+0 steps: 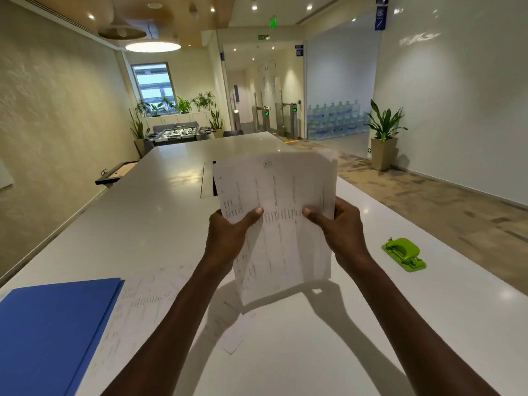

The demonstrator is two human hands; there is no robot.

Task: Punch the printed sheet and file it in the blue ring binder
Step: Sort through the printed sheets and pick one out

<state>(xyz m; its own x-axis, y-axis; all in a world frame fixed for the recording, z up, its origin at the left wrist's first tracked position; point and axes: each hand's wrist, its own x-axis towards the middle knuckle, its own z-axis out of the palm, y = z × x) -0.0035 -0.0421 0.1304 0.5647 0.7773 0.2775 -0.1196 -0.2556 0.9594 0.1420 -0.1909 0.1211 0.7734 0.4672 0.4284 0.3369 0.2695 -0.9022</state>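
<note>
Blue binder lies closed at lower left on the counter, loose printed pages beside it. At frame centre I hold the sheets upright above the counter, long axis vertical, print too blurred to read. My left hand pinches their left edge, my right hand the right. At right sits the green punch.
</note>
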